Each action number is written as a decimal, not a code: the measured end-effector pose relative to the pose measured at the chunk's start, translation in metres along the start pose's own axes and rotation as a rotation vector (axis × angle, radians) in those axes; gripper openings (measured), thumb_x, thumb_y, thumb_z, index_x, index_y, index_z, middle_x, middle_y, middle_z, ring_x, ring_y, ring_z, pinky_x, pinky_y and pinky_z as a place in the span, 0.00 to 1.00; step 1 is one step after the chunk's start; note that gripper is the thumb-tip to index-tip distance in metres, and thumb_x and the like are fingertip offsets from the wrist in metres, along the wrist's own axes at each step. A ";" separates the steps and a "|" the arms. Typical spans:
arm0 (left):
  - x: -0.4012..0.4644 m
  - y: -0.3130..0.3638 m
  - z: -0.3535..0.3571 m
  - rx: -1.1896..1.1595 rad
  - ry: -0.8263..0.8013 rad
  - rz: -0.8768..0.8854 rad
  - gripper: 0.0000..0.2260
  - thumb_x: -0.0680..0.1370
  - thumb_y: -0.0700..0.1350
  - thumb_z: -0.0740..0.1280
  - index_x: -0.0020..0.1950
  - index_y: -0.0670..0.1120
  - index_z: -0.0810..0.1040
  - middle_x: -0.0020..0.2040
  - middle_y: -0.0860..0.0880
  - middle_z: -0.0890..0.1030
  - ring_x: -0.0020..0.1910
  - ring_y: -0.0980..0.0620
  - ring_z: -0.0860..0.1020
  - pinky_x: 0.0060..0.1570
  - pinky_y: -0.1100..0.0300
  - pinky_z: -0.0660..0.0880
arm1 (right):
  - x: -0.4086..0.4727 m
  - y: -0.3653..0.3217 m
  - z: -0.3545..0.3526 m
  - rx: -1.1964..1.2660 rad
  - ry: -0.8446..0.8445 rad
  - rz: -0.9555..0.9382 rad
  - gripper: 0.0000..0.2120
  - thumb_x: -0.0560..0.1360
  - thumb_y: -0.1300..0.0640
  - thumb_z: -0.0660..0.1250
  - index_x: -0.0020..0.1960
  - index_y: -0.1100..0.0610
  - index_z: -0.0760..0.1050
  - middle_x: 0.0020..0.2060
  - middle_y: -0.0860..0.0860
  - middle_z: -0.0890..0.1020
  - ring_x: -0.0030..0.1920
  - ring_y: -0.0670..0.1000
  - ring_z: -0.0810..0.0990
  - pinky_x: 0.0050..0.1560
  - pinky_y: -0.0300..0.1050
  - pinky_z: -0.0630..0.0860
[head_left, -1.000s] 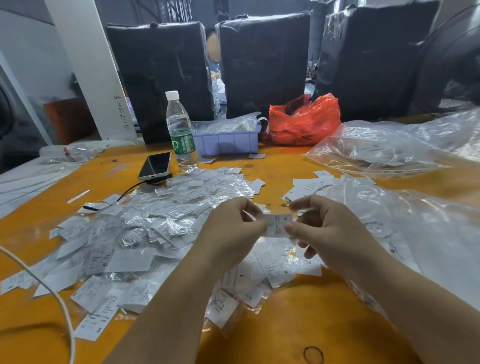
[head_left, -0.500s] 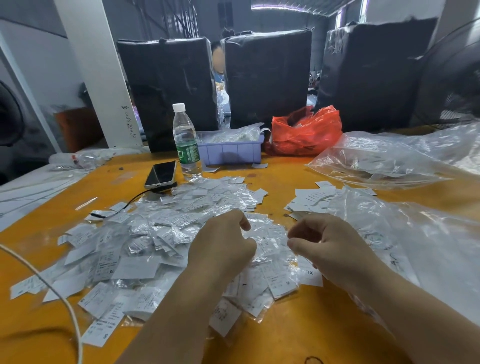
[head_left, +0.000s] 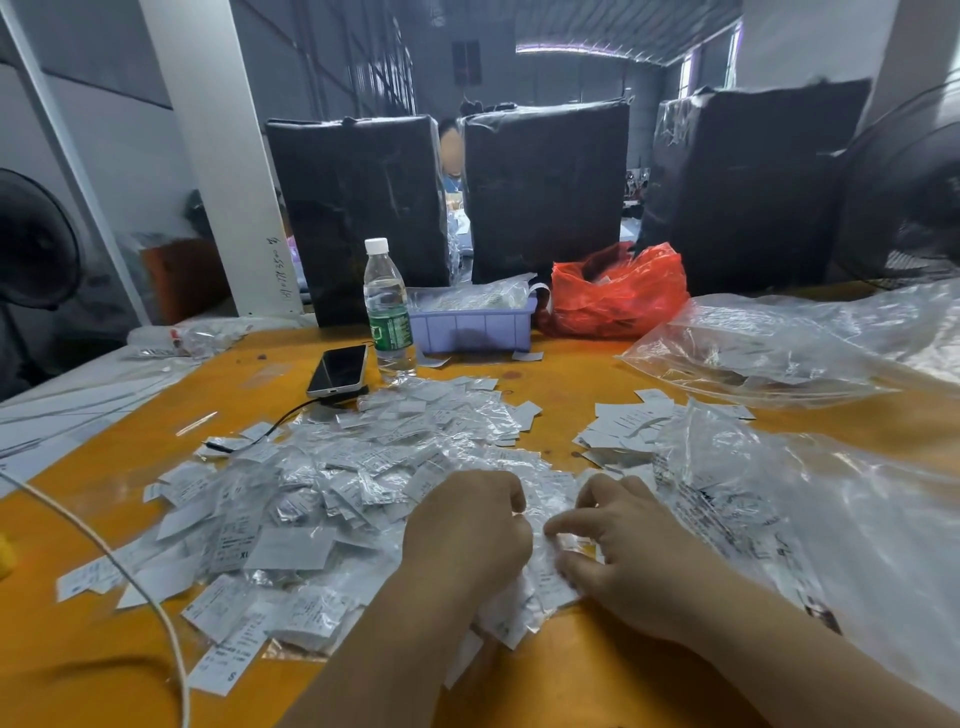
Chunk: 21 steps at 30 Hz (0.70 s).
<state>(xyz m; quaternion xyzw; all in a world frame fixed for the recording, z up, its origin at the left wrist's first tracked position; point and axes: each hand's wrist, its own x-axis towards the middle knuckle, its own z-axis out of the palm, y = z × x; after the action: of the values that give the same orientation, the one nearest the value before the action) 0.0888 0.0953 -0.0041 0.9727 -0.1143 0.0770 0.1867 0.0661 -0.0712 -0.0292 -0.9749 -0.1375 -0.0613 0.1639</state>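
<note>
1. Plastic-sleeved labels (head_left: 322, 493) heap across our orange surface (head_left: 561, 374): many done, we judge.
2. Our left hand (head_left: 467, 525) curls onto them; what it holds is hidden.
3. Our right hand (head_left: 628, 566) pinches one packet (head_left: 565, 544).
4. Loose labels (head_left: 628, 423) lie unsleeved, so work remains.

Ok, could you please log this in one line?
left hand: on heap of clear-bagged white labels | right hand: on heap | grips unclear
</note>
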 end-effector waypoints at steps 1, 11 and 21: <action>0.000 0.002 -0.001 0.018 0.023 0.023 0.10 0.77 0.49 0.63 0.55 0.55 0.79 0.50 0.55 0.80 0.49 0.53 0.78 0.47 0.57 0.77 | 0.000 -0.001 0.000 -0.010 0.014 -0.007 0.18 0.79 0.40 0.58 0.68 0.39 0.71 0.55 0.42 0.67 0.61 0.46 0.61 0.62 0.44 0.63; -0.006 0.008 -0.005 0.244 -0.162 0.013 0.12 0.77 0.47 0.62 0.60 0.51 0.77 0.57 0.50 0.76 0.56 0.48 0.75 0.49 0.54 0.76 | -0.004 -0.012 0.005 -0.028 -0.010 -0.141 0.21 0.82 0.42 0.53 0.73 0.41 0.63 0.66 0.42 0.67 0.68 0.47 0.61 0.65 0.42 0.59; -0.031 -0.015 -0.023 0.270 -0.028 0.105 0.13 0.79 0.44 0.58 0.62 0.52 0.74 0.61 0.53 0.74 0.59 0.50 0.72 0.53 0.54 0.72 | -0.007 -0.017 0.002 0.013 -0.052 -0.197 0.18 0.80 0.40 0.56 0.66 0.44 0.71 0.63 0.38 0.71 0.66 0.43 0.65 0.63 0.37 0.64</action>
<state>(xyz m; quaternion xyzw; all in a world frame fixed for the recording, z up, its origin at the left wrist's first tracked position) 0.0602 0.1235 0.0058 0.9826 -0.1564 0.0879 0.0483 0.0544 -0.0565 -0.0266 -0.9568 -0.2374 -0.0509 0.1597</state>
